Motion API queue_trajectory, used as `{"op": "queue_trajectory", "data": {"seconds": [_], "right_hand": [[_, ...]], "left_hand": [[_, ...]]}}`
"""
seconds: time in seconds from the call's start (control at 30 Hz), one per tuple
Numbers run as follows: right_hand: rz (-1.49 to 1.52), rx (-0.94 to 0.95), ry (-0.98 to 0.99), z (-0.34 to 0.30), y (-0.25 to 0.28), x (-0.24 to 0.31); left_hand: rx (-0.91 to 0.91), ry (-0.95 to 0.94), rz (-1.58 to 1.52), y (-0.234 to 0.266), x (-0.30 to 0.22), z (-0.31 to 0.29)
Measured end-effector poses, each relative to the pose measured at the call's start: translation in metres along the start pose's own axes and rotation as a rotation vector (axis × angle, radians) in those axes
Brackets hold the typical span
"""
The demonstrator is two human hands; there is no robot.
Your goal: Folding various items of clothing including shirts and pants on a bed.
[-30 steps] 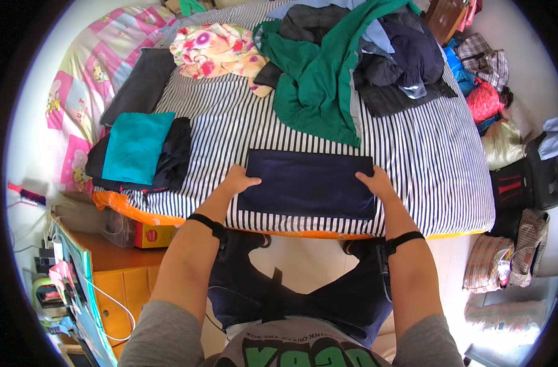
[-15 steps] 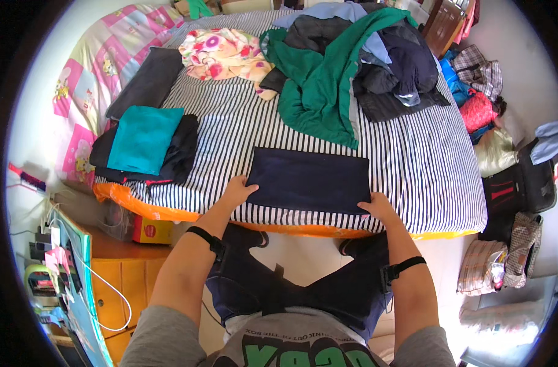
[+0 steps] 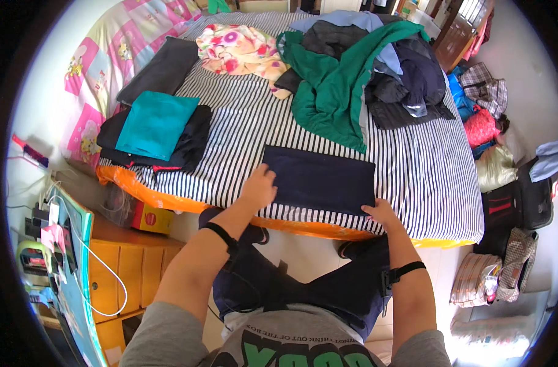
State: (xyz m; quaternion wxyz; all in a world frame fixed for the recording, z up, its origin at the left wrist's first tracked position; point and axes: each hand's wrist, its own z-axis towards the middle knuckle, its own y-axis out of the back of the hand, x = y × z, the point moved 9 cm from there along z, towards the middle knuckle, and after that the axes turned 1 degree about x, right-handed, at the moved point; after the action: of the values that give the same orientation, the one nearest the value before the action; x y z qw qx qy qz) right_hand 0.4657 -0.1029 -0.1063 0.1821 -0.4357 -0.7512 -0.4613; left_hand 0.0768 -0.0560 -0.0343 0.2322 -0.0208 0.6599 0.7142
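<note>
A navy garment (image 3: pixel 322 178), folded into a flat rectangle, lies at the front edge of the striped bed (image 3: pixel 242 122). Over its left end is my left hand (image 3: pixel 259 186), fingers loosely bent and apart, resting at the cloth's edge without gripping it. At the near right corner my right hand (image 3: pixel 381 212) pinches the fabric between thumb and fingers. To the left sits a stack with a folded teal garment (image 3: pixel 157 125) on top of black clothes (image 3: pixel 196 137).
Farther back lie a dark grey folded garment (image 3: pixel 160 70), a floral cloth (image 3: pixel 239 52) and a green garment (image 3: pixel 328 101) on a heap of dark clothes (image 3: pixel 413 76). A wooden drawer cabinet (image 3: pixel 120 275) stands at lower left. Bags (image 3: pixel 517 196) line the right side.
My left hand has let go of the garment's near left corner and moved up over its left end. My right hand keeps its corner. The whole view has shifted slightly.
</note>
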Motion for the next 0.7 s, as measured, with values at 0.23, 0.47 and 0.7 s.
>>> {"op": "queue_trajectory", "data": {"seconds": [0.23, 0.47, 0.7], "right_hand": [[-0.051, 0.027, -0.061, 0.004, -0.011, -0.008], [-0.273, 0.013, -0.059, 0.006, -0.009, -0.016], [-0.272, -0.042, -0.097, -0.004, -0.011, -0.006]], "left_hand": [[0.357, -0.451, 0.135, -0.071, -0.101, -0.034], [0.83, -0.305, -0.248, -0.052, -0.125, -0.032], [0.281, -0.515, -0.291, -0.052, -0.153, -0.026]]}}
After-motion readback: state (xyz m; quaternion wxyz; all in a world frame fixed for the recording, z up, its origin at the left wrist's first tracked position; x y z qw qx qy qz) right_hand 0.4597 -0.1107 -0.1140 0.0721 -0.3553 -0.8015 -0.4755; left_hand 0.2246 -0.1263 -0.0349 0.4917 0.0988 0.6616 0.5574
